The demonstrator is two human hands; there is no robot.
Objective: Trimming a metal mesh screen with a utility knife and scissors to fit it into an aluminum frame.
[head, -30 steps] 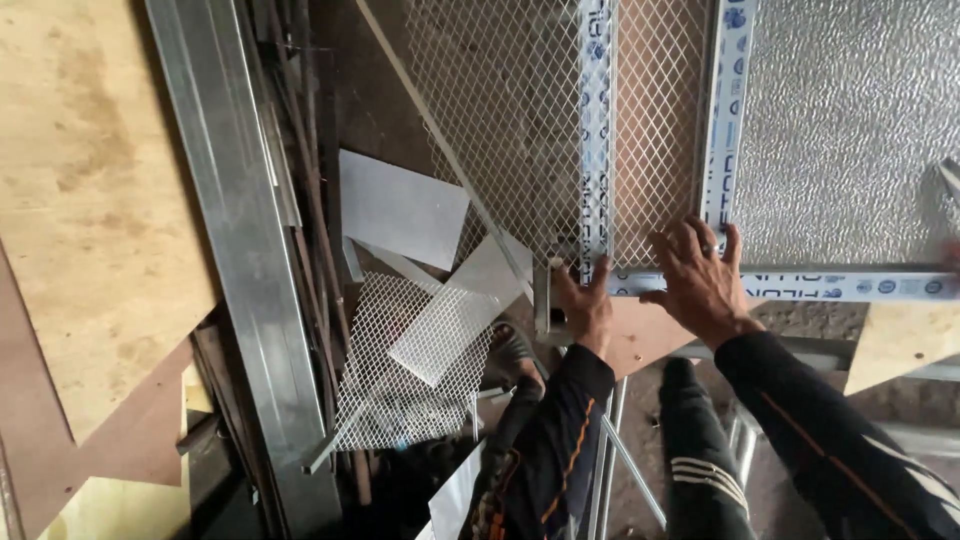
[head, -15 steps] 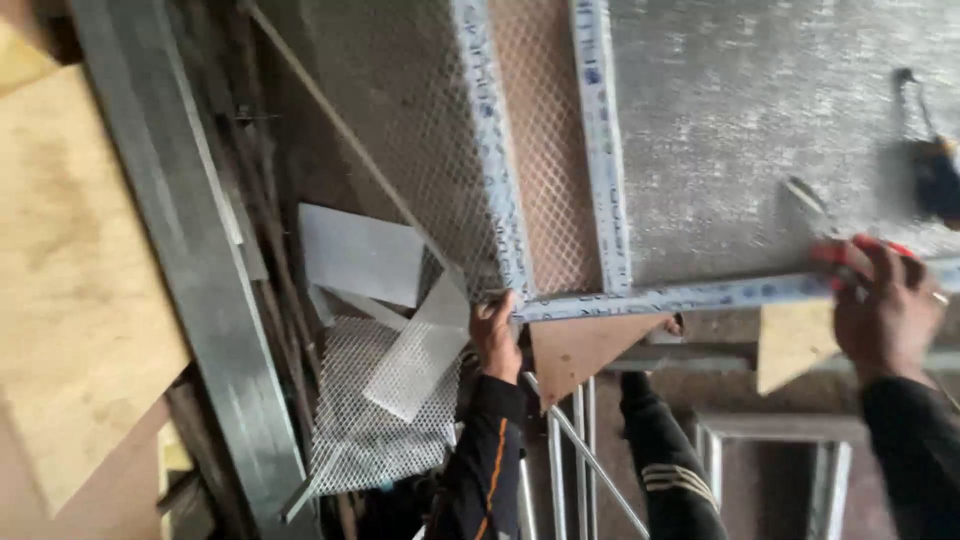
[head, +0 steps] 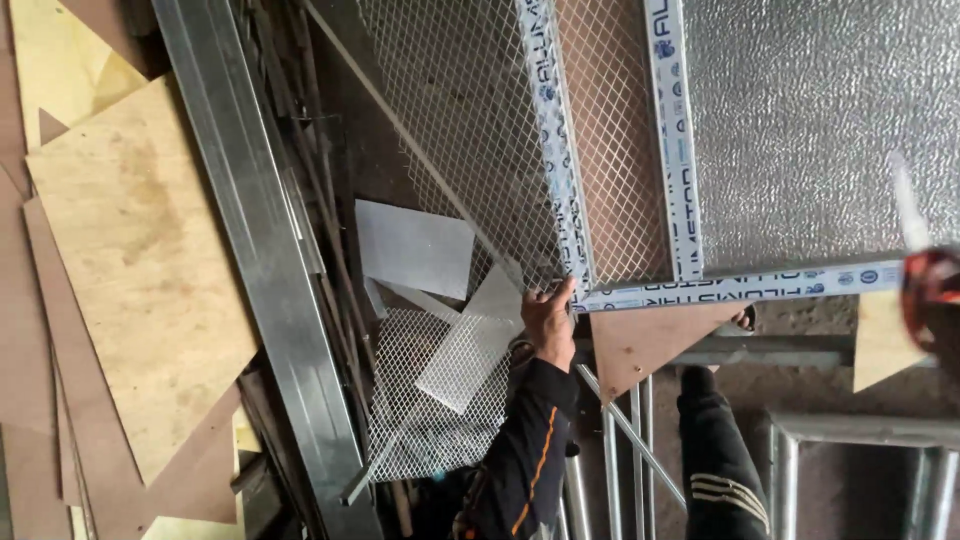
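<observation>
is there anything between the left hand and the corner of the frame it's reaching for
Nothing visible: the left hand already grips the corner of the aluminium frame, fingers against the mesh panel. The right hand at the right edge is blurred.

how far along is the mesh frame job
Done: expanded mesh already lies across the aluminium frame. In hand: the left hand grips the frame's lower corner. The right hand is hidden behind a blurred red object. Left: cannot tell whether the mesh is fixed.
</observation>
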